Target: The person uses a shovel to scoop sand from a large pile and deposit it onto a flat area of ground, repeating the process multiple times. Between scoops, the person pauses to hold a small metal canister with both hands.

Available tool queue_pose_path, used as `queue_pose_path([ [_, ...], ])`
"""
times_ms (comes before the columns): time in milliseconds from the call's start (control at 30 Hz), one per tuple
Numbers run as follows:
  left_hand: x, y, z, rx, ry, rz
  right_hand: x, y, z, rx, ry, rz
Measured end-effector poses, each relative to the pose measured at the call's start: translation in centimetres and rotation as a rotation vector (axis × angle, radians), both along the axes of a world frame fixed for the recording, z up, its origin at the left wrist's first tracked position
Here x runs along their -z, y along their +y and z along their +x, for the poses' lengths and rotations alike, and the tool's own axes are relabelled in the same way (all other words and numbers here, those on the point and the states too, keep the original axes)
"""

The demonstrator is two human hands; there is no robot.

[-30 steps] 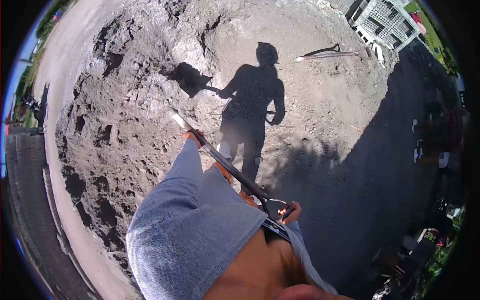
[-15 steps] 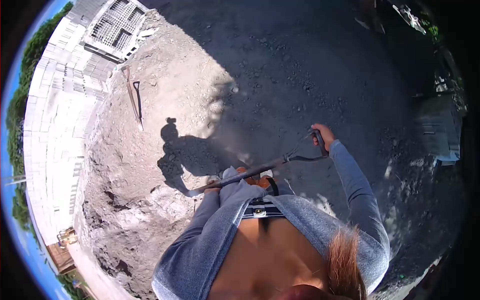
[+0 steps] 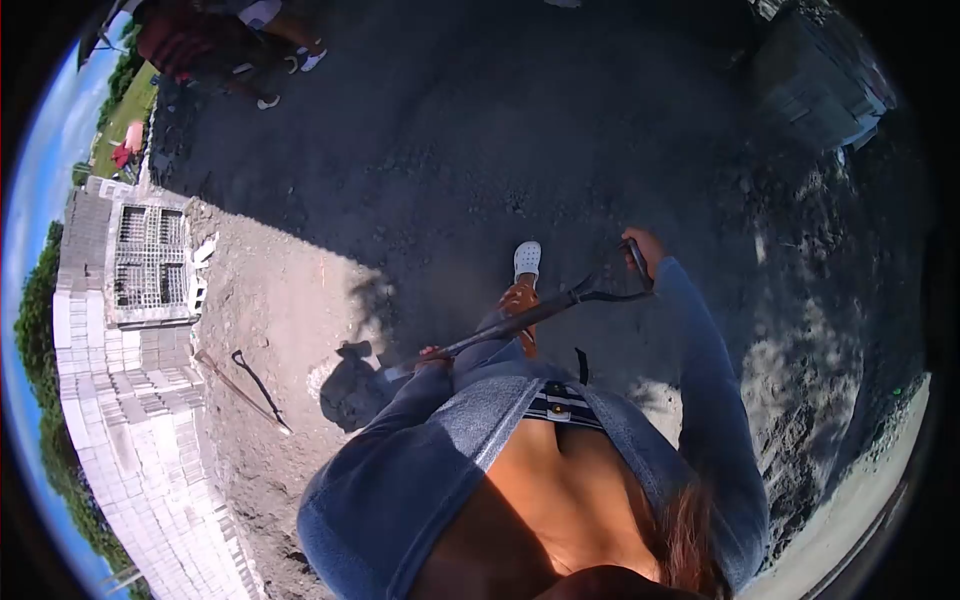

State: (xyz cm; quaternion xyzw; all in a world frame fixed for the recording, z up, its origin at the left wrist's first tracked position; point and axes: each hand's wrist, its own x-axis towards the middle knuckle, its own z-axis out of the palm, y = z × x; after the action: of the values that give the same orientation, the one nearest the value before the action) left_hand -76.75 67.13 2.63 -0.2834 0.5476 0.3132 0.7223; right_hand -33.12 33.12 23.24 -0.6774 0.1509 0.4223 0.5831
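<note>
Bright sun falls across an outdoor yard, where stacked pale blocks [image 3: 130, 430] line the left side beside a square stack of hollow blocks [image 3: 152, 257], with green trees [image 3: 35, 320] and a blue, lightly clouded sky [image 3: 30, 210] beyond. A broad shadow [image 3: 450, 130] darkens much of the bare, stony ground [image 3: 265, 270], its edge cutting diagonally across the sunlit dirt. A grey, boxy stack [image 3: 810, 90] stands at upper right, its details dim, while dappled light reaches the rough earth [image 3: 790, 420] below it.

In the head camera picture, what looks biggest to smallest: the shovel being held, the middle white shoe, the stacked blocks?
1. Stacked blocks, biggest
2. Held shovel, long but thin
3. Middle white shoe, smallest
</note>
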Motion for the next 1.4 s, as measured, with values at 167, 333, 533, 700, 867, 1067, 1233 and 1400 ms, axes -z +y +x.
queue_pose_path([
  [167, 6.0, 9.5, 16.3, 0.225, 0.141, 0.040, 0.8, -0.8, 11.3, 0.143, -0.029, -0.066],
  [333, -0.3, 14.0, 34.0, 0.535, 0.362, 0.103, 6.1, -8.7, 13.4, 0.250, 0.452, 0.047],
  [533, -9.1, 19.3, 56.3, 0.832, 0.246, 0.514, 6.6, -7.3, 10.0, 0.666, 0.984, 0.201],
  [700, -18.8, 14.5, 64.0, 0.747, -0.059, 0.846, 9.7, -6.3, 18.7, 0.367, 0.526, 0.467],
  [867, -17.2, 9.2, 61.0, 0.678, 0.074, 0.864, 13.6, -14.3, 34.7, -0.297, 0.031, 0.257],
  [1067, -8.1, -8.4, 47.2, 0.138, 0.160, 0.240, 11.6, -17.6, 48.2, -0.246, 0.637, -0.112],
  [1233, -8.0, -16.3, 38.0, -0.273, 0.289, -0.032, 1.0, -5.8, 45.1, -0.563, 0.192, -0.211],
  [1400, -8.6, -29.1, 25.5, -0.940, 0.295, 0.016, 1.2, 9.8, 38.6, -0.978, -0.065, -0.037],
])
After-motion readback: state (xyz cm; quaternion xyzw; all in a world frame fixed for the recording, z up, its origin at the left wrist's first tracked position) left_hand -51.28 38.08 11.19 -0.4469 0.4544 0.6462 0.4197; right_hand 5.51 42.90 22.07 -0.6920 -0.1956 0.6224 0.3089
